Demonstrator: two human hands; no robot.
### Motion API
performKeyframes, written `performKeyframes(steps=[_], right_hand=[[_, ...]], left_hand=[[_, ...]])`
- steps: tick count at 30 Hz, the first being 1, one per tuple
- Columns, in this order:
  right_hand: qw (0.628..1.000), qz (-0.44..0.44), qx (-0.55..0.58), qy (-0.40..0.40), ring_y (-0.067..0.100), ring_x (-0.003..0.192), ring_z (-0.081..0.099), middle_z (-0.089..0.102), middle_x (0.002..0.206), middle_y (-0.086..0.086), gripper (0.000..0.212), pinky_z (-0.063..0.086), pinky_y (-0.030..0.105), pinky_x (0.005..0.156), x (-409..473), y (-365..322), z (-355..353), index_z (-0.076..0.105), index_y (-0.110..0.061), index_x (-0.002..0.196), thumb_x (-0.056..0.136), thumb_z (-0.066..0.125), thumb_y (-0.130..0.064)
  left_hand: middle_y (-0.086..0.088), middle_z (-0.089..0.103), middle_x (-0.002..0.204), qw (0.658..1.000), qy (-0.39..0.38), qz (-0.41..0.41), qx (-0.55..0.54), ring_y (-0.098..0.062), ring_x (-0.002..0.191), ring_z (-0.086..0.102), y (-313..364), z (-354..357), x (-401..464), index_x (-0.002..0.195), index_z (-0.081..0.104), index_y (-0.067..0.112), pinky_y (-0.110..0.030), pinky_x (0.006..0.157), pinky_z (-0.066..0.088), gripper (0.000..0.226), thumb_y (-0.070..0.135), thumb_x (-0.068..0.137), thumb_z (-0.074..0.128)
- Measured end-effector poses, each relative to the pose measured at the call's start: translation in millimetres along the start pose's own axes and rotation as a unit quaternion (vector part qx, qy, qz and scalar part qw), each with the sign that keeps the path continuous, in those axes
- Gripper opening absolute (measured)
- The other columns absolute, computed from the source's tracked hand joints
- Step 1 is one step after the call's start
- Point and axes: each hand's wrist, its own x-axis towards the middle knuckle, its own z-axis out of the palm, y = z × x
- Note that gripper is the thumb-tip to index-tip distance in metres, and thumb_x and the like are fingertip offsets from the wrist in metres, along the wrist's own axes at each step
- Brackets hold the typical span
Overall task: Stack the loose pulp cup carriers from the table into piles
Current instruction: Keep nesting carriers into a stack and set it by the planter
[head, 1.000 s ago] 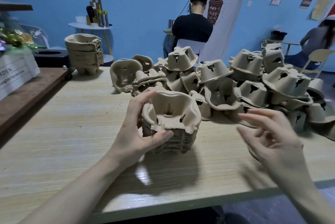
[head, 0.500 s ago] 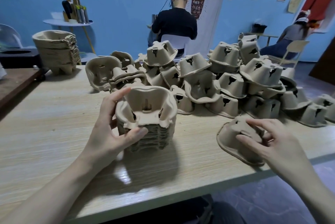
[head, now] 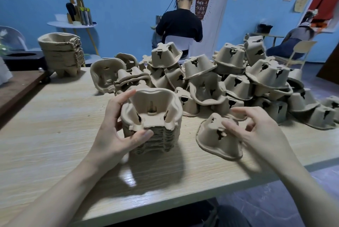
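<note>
A pile of nested tan pulp cup carriers (head: 156, 122) stands upright on the wooden table (head: 45, 135), openings up. My left hand (head: 117, 135) grips its left side, thumb on the front rim and fingers on the far rim. A single loose carrier (head: 216, 136) lies upside down just right of the pile. My right hand (head: 256, 133) is over its right side with curled fingers touching it; a firm hold is not plain. A big heap of loose carriers (head: 238, 80) covers the table behind.
A tall finished pile (head: 62, 52) stands at the table's far left corner. A dark wooden side surface (head: 16, 87) adjoins the left. A person sits on a white chair (head: 176, 41) beyond the table; another sits at the far right. The table's front edge runs close below my hands.
The view has swung and the loose carrier has come into view beside the pile. My right hand has dropped onto it. My left hand has kept its hold on the pile.
</note>
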Motion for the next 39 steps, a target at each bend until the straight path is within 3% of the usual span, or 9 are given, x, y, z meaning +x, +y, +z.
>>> performKeyframes(steps=[5,11,17,21,24,28,31,35,39], right_hand=[[0.968,0.131,0.115,-0.178,0.005,0.072,0.057,0.063,0.111,-0.006,0.066,0.047,0.020,0.058,5,4,-6,0.063,-0.025,0.111,0.057,0.068,-0.062],[0.955,0.111,0.184,-0.205,0.012,0.092,0.062,0.068,0.106,0.001,0.060,0.049,0.031,0.066,5,6,-4,0.066,-0.030,0.103,0.050,0.076,-0.057],[0.961,0.107,0.179,-0.182,0.009,0.084,0.061,0.066,0.106,-0.001,0.061,0.046,0.024,0.074,2,6,-2,0.062,-0.028,0.104,0.050,0.075,-0.055],[0.960,0.076,0.158,-0.218,-0.013,0.062,0.053,0.058,0.103,-0.004,0.055,0.039,0.006,0.060,2,1,-7,0.062,-0.033,0.109,0.058,0.072,-0.049],[0.963,0.036,0.150,-0.221,-0.005,0.056,0.045,0.051,0.086,-0.006,0.041,0.035,0.006,0.054,1,-3,-8,0.065,-0.029,0.101,0.063,0.076,-0.040],[0.980,-0.059,0.083,-0.168,-0.006,0.090,0.048,0.054,0.108,-0.016,0.041,0.034,0.006,0.075,4,-2,0,0.063,-0.038,0.098,0.061,0.078,-0.049],[0.982,-0.097,0.099,-0.131,0.002,0.133,0.036,0.043,0.132,-0.028,0.051,0.033,0.031,0.106,7,-3,6,0.063,-0.043,0.101,0.056,0.079,-0.063],[0.974,-0.123,0.152,-0.115,0.003,0.142,0.031,0.036,0.135,-0.033,0.049,0.038,0.043,0.111,4,-6,12,0.058,-0.048,0.103,0.058,0.077,-0.053],[0.976,-0.166,0.121,-0.071,0.005,0.142,0.031,0.040,0.148,-0.009,0.049,0.035,0.041,0.112,1,-5,17,0.057,-0.047,0.105,0.064,0.082,-0.056]], left_hand=[[-0.003,0.050,0.140,1.000,-0.002,-0.006,0.003,-0.016,0.129,0.051,0,0,-2,0.142,0.041,0.032,-0.013,0.097,0.043,0.093,0.061,0.063,0.080],[-0.003,0.050,0.139,1.000,-0.004,-0.013,-0.001,-0.018,0.128,0.052,-1,-1,-1,0.142,0.042,0.035,-0.015,0.097,0.043,0.094,0.071,0.062,0.076],[-0.002,0.049,0.141,1.000,-0.004,-0.009,0.010,-0.019,0.131,0.049,-2,0,-1,0.143,0.041,0.033,-0.018,0.101,0.042,0.093,0.063,0.063,0.079],[-0.002,0.049,0.141,1.000,-0.002,-0.002,0.006,-0.016,0.132,0.048,-2,-1,-1,0.141,0.041,0.034,-0.013,0.099,0.041,0.084,0.046,0.065,0.076],[-0.001,0.050,0.141,1.000,-0.002,-0.006,0.007,-0.017,0.132,0.048,-2,-1,-2,0.141,0.041,0.037,-0.018,0.102,0.040,0.084,0.048,0.065,0.075],[-0.001,0.050,0.141,1.000,0.000,-0.003,0.008,-0.017,0.132,0.048,-2,-1,-1,0.141,0.041,0.037,-0.017,0.102,0.040,0.083,0.048,0.066,0.075],[-0.004,0.050,0.140,1.000,0.000,-0.006,0.005,-0.019,0.131,0.049,-2,-1,-1,0.141,0.042,0.038,-0.016,0.101,0.041,0.084,0.048,0.065,0.076],[-0.006,0.050,0.140,1.000,-0.005,-0.010,-0.003,-0.018,0.129,0.051,-1,-1,-1,0.141,0.042,0.036,-0.013,0.096,0.042,0.091,0.067,0.063,0.078],[-0.005,0.049,0.142,1.000,-0.005,-0.012,-0.003,-0.016,0.131,0.049,0,-1,-1,0.142,0.041,0.034,-0.012,0.097,0.042,0.094,0.071,0.063,0.076]])
